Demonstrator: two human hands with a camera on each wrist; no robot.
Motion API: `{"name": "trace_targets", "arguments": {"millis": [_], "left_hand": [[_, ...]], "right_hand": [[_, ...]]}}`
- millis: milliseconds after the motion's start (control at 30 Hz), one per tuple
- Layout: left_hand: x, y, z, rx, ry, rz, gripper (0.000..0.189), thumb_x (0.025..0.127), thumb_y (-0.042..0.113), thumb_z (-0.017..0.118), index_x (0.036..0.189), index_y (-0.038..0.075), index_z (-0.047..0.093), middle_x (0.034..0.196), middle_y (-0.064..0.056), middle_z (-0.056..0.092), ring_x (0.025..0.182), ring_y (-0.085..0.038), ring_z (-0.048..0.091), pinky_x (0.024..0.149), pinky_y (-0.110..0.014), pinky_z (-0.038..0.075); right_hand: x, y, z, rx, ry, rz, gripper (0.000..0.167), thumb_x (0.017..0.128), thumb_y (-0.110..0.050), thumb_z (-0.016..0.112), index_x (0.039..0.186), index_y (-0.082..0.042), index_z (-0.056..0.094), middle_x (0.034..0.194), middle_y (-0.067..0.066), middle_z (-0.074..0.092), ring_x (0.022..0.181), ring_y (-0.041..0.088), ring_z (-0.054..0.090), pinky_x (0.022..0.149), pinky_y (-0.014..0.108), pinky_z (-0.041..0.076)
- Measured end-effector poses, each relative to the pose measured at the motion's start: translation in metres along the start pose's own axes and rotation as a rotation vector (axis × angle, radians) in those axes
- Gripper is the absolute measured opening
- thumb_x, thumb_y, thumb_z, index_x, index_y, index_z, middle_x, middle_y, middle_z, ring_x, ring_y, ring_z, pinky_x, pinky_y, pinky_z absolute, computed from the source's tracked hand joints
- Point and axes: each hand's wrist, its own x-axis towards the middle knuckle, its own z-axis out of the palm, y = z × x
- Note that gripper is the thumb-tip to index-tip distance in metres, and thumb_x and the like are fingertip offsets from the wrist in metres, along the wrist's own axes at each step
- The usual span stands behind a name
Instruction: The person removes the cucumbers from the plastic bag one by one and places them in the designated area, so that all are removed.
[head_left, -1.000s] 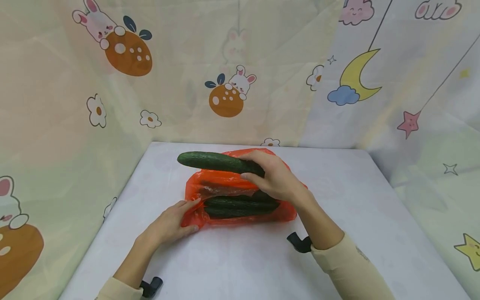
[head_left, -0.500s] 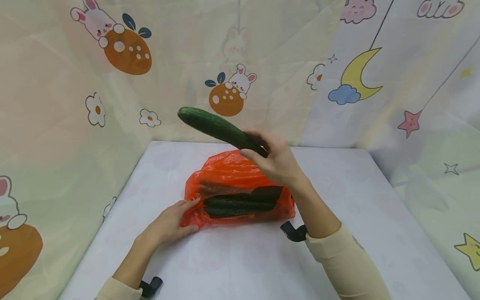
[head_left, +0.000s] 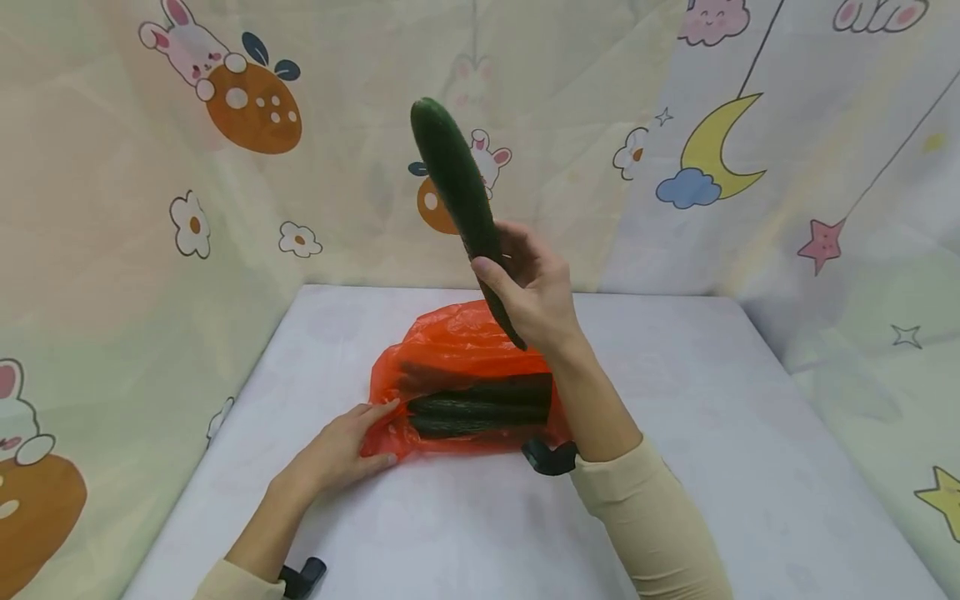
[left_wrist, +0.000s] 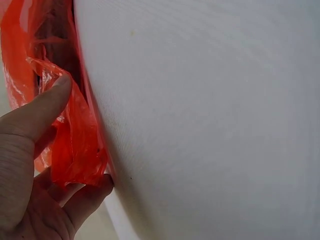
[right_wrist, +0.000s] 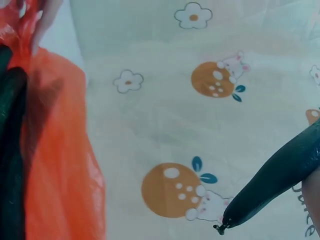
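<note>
My right hand grips a dark green cucumber near its lower end and holds it steeply tilted above the table. The right wrist view shows the stem end of that cucumber. Below lies a thin red plastic bag, its mouth turned toward me, with more cucumbers lying sideways in it. At the bag's left edge, my left hand holds the plastic. In the left wrist view, the bag's crumpled edge runs between thumb and fingers.
A white table carries the bag. Behind it and along both sides hangs a printed cloth with rabbits, flowers and a moon. Black wrist mounts show at both wrists.
My right hand has raised the cucumber from just above the bag and turned it from nearly level to steeply upright. The left hand has stayed at the bag's left edge.
</note>
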Motion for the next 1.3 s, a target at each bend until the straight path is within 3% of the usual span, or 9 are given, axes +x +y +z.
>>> {"name": "trace_targets", "arguments": {"millis": [267,433,567,800,900,1100,1300], "left_hand": [[0.001,0.001,-0.001,0.011,-0.020,-0.020,0.082,0.085,0.040,0.083,0.156,0.023,0.047,0.141,-0.013,0.058,0.127,-0.036,0.058,0.106,-0.059,0.049],[0.002,0.002,-0.007,0.009,-0.034,-0.050,0.082,0.085,0.041,0.083,0.156,0.023,0.046,0.144,-0.014,0.056,0.130,-0.037,0.056,0.106,-0.060,0.048],[0.002,0.002,-0.009,0.001,-0.053,-0.083,0.084,0.084,0.042,0.083,0.157,0.024,0.045,0.146,-0.013,0.055,0.132,-0.037,0.054,0.106,-0.061,0.048],[-0.003,0.001,-0.006,-0.033,-0.068,-0.095,0.083,0.085,0.042,0.083,0.156,0.022,0.046,0.147,-0.012,0.054,0.134,-0.036,0.053,0.108,-0.059,0.047],[-0.004,0.001,-0.005,-0.047,-0.068,-0.104,0.083,0.084,0.042,0.084,0.156,0.022,0.047,0.146,-0.012,0.055,0.134,-0.035,0.053,0.107,-0.059,0.048],[-0.005,0.002,-0.007,-0.028,-0.064,-0.107,0.084,0.083,0.042,0.085,0.156,0.020,0.047,0.145,-0.012,0.056,0.133,-0.035,0.055,0.107,-0.058,0.048],[-0.004,0.001,-0.006,-0.027,-0.060,-0.099,0.084,0.083,0.043,0.084,0.155,0.021,0.048,0.145,-0.011,0.057,0.132,-0.035,0.055,0.107,-0.058,0.049]], "right_hand": [[0.004,-0.002,-0.035,-0.110,0.000,-0.055,0.045,0.090,0.012,0.070,0.133,0.007,0.058,0.116,0.015,0.068,0.098,0.028,0.067,0.091,0.032,0.060],[-0.004,0.006,-0.066,-0.210,-0.033,-0.023,0.045,0.090,0.012,0.070,0.133,0.004,0.060,0.114,0.012,0.068,0.093,0.022,0.069,0.087,0.027,0.060],[-0.016,0.014,-0.088,-0.283,-0.044,0.027,0.047,0.088,0.015,0.070,0.132,0.004,0.060,0.118,0.012,0.066,0.099,0.014,0.069,0.091,0.022,0.058],[-0.038,0.006,-0.117,-0.459,-0.087,0.096,0.044,0.088,0.016,0.069,0.131,0.010,0.057,0.116,0.019,0.064,0.100,0.010,0.064,0.089,0.014,0.054],[-0.046,0.015,-0.138,-0.537,-0.089,0.134,0.045,0.089,0.015,0.069,0.132,0.009,0.056,0.117,0.019,0.064,0.099,0.008,0.062,0.088,0.011,0.053],[-0.066,0.059,-0.188,-0.667,-0.070,0.230,0.048,0.093,0.003,0.071,0.139,-0.005,0.057,0.116,0.014,0.067,0.095,0.001,0.058,0.082,0.005,0.048],[-0.074,0.077,-0.224,-0.791,-0.093,0.375,0.045,0.098,-0.012,0.071,0.140,-0.010,0.056,0.119,0.016,0.067,0.099,0.019,0.057,0.082,0.012,0.043]]}}
